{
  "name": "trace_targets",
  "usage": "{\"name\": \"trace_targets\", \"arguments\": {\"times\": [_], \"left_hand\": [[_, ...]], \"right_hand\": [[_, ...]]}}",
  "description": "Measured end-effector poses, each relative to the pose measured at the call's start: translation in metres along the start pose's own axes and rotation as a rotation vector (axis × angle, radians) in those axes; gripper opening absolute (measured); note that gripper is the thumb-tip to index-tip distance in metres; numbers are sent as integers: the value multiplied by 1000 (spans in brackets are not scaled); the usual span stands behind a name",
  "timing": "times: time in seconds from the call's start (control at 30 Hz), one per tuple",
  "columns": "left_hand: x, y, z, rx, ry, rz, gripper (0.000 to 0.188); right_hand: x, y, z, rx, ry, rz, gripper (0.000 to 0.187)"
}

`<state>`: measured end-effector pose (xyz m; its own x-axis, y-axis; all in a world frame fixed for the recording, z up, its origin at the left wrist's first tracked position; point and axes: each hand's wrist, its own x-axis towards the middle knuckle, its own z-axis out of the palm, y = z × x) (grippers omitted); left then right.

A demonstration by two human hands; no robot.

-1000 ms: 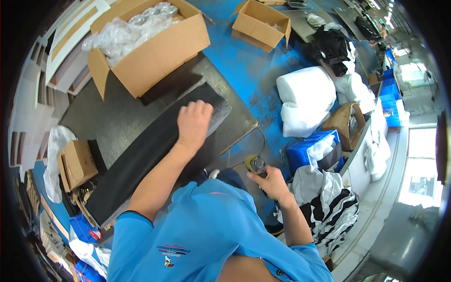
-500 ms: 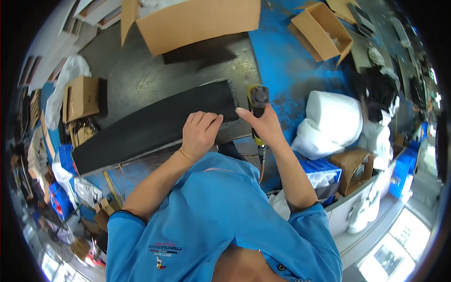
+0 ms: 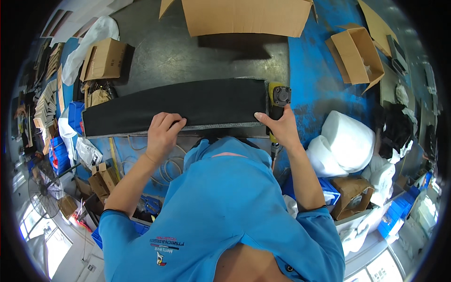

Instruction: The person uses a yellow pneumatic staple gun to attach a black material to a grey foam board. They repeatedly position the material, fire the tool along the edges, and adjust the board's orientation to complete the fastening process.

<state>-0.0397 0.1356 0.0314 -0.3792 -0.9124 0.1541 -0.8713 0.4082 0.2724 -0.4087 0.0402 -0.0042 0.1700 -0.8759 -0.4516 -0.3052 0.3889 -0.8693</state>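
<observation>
The black panel [image 3: 183,103] lies lengthwise across the near side of the metal bench [image 3: 155,61], directly in front of my body. Its long near edge carries a grey strip [image 3: 230,125], and its left end is narrower than its right end.

My left hand [image 3: 164,135] is positioned at the near edge of the panel, left of my body's centre line. Its fingers are bent and close together, with the tips on the panel; I cannot tell whether they pinch the edge.

My right hand [image 3: 283,126] is wrapped around a yellow-and-black power tool [image 3: 282,95] at the right end of the panel. The thumb points left, its tip at the panel's near right corner; the remaining fingers are mostly hidden. A fitting and hose [image 3: 273,162] extend from the tool's near end.

A large cardboard box [image 3: 244,16] stands at the far side of the bench, well apart from the panel. A smaller carton [image 3: 106,58] sits at the left. To the right, an open box [image 3: 357,56] rests on the blue floor [image 3: 310,80], and a white roll [image 3: 350,141] lies nearer to me.
</observation>
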Motion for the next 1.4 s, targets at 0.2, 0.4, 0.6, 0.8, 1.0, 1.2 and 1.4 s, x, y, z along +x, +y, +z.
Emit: {"name": "trace_targets", "arguments": {"times": [0.2,0.4,0.6,0.8,1.0,1.2,1.4], "left_hand": [[83,89,47,-129,-40,176,66],[93,93,77,-31,48,276,56],[87,89,90,-37,149,292,48],[90,89,83,-80,159,279,42],[89,91,85,-91,141,247,45],[89,92,87,-101,173,243,41],[88,91,89,-107,173,241,35]], "right_hand": [[3,-10,-2,95,-10,15,73],[-2,1,-9,-22,34,10,57],[-27,-36,-59,53,64,63,24],[-47,-96,-81,-575,-305,-254,54],[-38,-125,-66,-933,-486,-314,86],[-29,-134,-70,-1072,-558,-314,79],[-24,-139,-65,-1121,-572,-338,77]]}}
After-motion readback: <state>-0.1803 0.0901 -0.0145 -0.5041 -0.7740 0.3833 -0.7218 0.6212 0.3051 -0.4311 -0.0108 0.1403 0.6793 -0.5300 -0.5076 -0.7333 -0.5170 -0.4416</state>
